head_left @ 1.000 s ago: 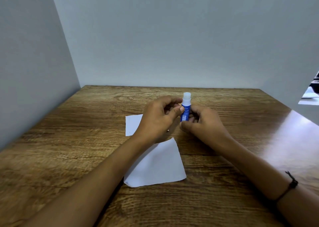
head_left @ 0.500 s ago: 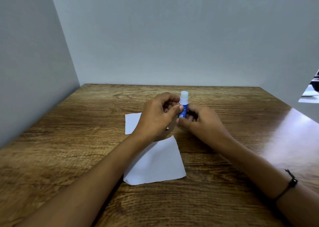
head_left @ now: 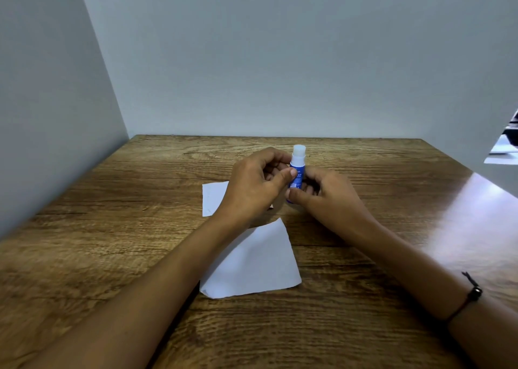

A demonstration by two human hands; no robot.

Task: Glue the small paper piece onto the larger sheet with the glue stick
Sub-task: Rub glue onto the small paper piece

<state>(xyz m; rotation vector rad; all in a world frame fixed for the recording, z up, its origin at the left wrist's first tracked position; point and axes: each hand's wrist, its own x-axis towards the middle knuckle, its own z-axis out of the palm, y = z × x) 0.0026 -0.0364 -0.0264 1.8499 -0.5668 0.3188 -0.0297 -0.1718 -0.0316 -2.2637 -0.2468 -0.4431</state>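
Observation:
Both hands hold a blue glue stick (head_left: 296, 172) upright above the middle of the wooden table (head_left: 364, 298). Its white tip points up and shows above my fingers. My left hand (head_left: 253, 186) pinches the blue body with thumb and fingers. My right hand (head_left: 325, 193) grips the base of the stick from the right. A white paper sheet (head_left: 253, 262) lies on the table below my hands, partly under my left forearm. Another white paper piece (head_left: 214, 197) lies flat further back to the left, mostly hidden behind my left hand.
Grey walls close off the table at the back and on the left. The right part of the table shows a bright glare (head_left: 471, 223). A dark cord bracelet (head_left: 472, 293) sits on my right wrist.
The hands and glue stick stay almost in place. The view has shifted slightly, and the stick sits a little lower in my fingers than one second ago.

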